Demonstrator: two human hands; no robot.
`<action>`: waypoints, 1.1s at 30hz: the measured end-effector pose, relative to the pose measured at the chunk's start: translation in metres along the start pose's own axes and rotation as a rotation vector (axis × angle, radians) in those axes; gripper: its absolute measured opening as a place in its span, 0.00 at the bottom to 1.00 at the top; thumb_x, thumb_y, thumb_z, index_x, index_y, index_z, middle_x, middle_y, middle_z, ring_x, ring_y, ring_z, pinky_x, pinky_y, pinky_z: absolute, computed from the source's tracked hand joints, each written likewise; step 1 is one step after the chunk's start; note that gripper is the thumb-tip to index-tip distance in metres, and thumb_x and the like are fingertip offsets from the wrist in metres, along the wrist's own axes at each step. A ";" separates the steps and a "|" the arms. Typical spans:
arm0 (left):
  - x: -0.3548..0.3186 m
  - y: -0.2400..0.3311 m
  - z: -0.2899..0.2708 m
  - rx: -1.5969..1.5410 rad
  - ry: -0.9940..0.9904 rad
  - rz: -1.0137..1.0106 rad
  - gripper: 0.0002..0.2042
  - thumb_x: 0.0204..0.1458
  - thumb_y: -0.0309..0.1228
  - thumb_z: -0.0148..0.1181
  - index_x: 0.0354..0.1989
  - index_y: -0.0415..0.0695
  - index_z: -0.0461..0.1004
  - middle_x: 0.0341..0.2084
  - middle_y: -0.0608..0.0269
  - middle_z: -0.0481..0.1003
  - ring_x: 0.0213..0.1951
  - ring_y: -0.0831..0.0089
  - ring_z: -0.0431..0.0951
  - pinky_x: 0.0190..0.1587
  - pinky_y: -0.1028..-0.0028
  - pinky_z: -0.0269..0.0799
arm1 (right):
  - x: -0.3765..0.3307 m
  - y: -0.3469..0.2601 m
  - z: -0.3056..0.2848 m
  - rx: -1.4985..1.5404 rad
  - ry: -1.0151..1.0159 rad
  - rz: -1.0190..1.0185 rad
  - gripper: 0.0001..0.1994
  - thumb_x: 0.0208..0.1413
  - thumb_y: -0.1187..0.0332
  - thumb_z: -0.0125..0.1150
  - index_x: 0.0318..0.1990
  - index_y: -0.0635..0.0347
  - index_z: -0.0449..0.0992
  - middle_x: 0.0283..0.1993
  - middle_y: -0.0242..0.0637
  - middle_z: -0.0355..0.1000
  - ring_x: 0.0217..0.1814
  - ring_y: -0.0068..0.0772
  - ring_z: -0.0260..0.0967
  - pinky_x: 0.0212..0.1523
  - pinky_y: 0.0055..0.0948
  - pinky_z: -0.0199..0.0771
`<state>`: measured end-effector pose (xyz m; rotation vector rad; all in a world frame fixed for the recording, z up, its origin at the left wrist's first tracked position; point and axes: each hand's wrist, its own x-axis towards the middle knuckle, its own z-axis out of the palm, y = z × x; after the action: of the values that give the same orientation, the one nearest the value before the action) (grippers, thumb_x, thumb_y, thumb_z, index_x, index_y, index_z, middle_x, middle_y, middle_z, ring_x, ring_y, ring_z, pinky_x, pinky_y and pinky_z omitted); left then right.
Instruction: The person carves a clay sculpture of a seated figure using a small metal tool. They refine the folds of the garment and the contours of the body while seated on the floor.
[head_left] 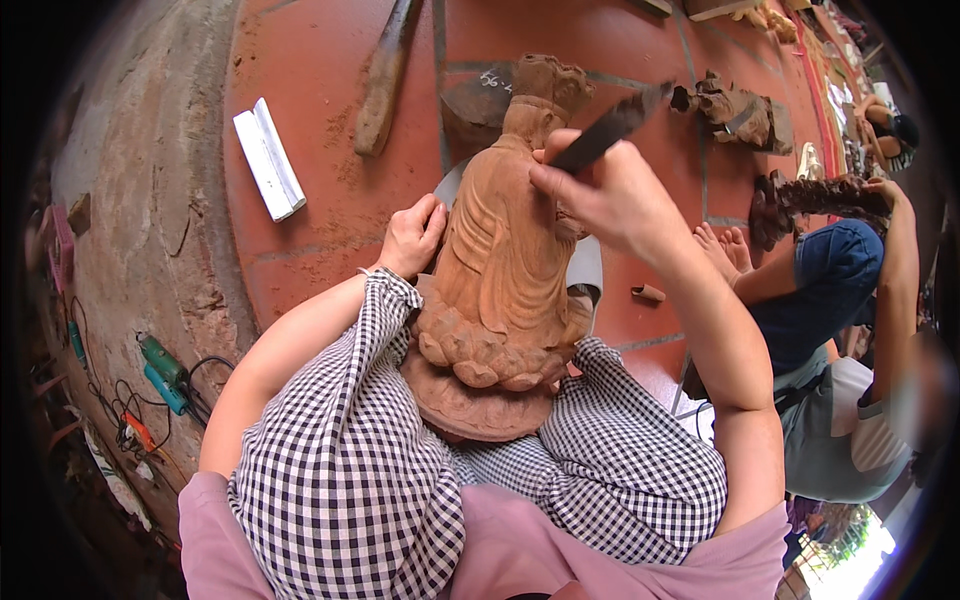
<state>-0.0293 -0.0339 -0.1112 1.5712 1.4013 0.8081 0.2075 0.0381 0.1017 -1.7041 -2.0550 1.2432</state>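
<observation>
A carved wooden statue (500, 230) of a robed, crowned figure on a lotus base leans between my knees, its round foot in my lap. My right hand (610, 190) is closed around a dark, flat strip-like tool (615, 130), held by the statue's shoulder and neck. The tool's far end is blurred, so its kind is unclear. At the statue's left side my left hand (410, 236) has its fingers curled in against the wood. Whatever they grip there is hidden. Checkered cloth (350, 460) covers my legs on both sides of the base.
A white block (269, 160) and a wooden mallet-like club (385, 85) lie on the red tiles to the left. Corded green power tools (163, 370) rest farther left. At right, another person (840, 300) sits beside dark carved wood (830, 195). More rough wood (735, 112) lies ahead.
</observation>
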 end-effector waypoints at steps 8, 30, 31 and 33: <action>0.001 -0.001 -0.001 0.056 -0.025 0.078 0.09 0.63 0.33 0.53 0.35 0.40 0.71 0.23 0.42 0.73 0.27 0.43 0.76 0.29 0.55 0.70 | 0.013 -0.008 -0.004 -0.100 -0.019 0.000 0.16 0.54 0.58 0.66 0.33 0.65 0.79 0.27 0.50 0.78 0.33 0.54 0.79 0.37 0.45 0.79; 0.001 0.000 -0.003 0.063 -0.040 0.087 0.08 0.63 0.31 0.53 0.35 0.40 0.71 0.22 0.42 0.73 0.27 0.44 0.77 0.29 0.56 0.70 | 0.008 0.029 -0.010 0.470 -0.133 0.153 0.13 0.60 0.64 0.69 0.44 0.65 0.77 0.52 0.41 0.78 0.53 0.29 0.75 0.55 0.29 0.77; 0.001 0.000 -0.001 0.058 -0.033 0.087 0.08 0.63 0.31 0.53 0.35 0.40 0.71 0.22 0.42 0.74 0.27 0.44 0.77 0.29 0.56 0.70 | 0.002 0.033 -0.005 0.531 -0.093 0.081 0.13 0.59 0.64 0.70 0.42 0.65 0.78 0.53 0.40 0.77 0.54 0.30 0.74 0.56 0.30 0.77; 0.001 -0.002 -0.001 0.058 -0.029 0.084 0.08 0.63 0.31 0.53 0.35 0.40 0.71 0.22 0.43 0.74 0.27 0.44 0.77 0.29 0.56 0.70 | -0.016 0.035 0.004 0.376 -0.036 -0.175 0.12 0.57 0.65 0.72 0.39 0.66 0.79 0.54 0.40 0.76 0.55 0.29 0.73 0.57 0.31 0.76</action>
<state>-0.0308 -0.0332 -0.1127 1.6895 1.3560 0.7978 0.2352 0.0220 0.0803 -1.3142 -1.7984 1.4942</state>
